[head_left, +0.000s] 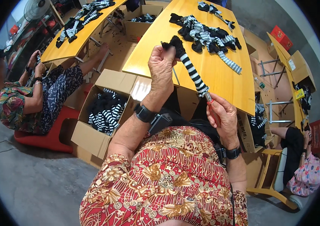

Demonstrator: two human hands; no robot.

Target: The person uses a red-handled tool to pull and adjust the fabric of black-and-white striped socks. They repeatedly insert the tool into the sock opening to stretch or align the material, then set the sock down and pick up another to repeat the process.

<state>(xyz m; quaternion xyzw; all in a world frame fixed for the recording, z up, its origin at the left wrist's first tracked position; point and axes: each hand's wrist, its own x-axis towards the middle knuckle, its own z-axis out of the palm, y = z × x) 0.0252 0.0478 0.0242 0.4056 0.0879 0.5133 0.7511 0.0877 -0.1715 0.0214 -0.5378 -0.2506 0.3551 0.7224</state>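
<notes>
A long knitted piece stretches between my hands above the table's near edge, black at its upper end and striped black and white below. Whether it is a sock or a glove I cannot tell. My left hand pinches the black end between thumb and fingers. Lower and to the right, my right hand is closed round a red-handled tool. Its metal shaft meets the striped end, and the tip is hidden in the knit. A thin metal rod stands at the table edge beside my left hand.
Striped knit pieces lie piled on the yellow table. An open carton of them stands left, another right. One person sits left on a red chair; another sits right.
</notes>
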